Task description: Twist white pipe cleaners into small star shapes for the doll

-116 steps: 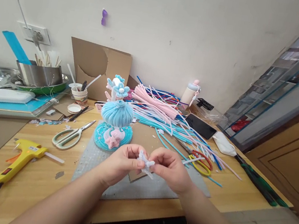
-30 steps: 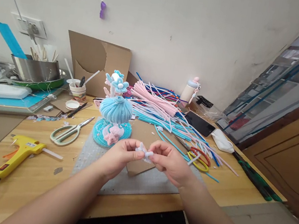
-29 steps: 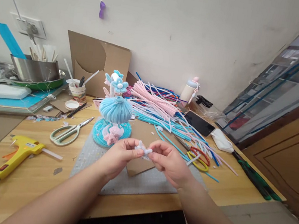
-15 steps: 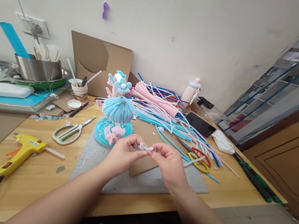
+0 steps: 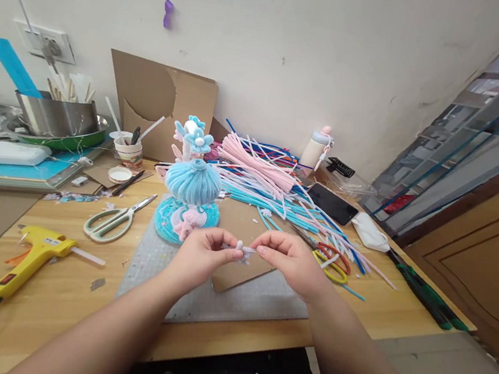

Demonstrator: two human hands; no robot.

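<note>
Between my hands is a small white pipe cleaner (image 5: 246,250), bent into a little knotted shape. My left hand (image 5: 205,254) pinches its bunched part between thumb and fingers. A short straight end of it runs to the right, where my right hand (image 5: 288,259) grips the tip. Both hands are above a piece of brown cardboard (image 5: 235,276) on the grey cutting mat (image 5: 193,306). Just behind my left hand stands a light-blue pipe-cleaner figure (image 5: 192,183) with a ribbed skirt, flowers on top and a pink star at its base.
A heap of pink, white and blue pipe cleaners (image 5: 261,173) lies behind my hands. Red-and-yellow scissors (image 5: 334,267) rest at right, near a phone (image 5: 332,204). At left are pale-green scissors (image 5: 116,221) and a yellow glue gun (image 5: 29,259) with its cord.
My right hand has drawn slightly away to the right, and a straight end of the white pipe cleaner now shows between the hands. The view has shifted a little.
</note>
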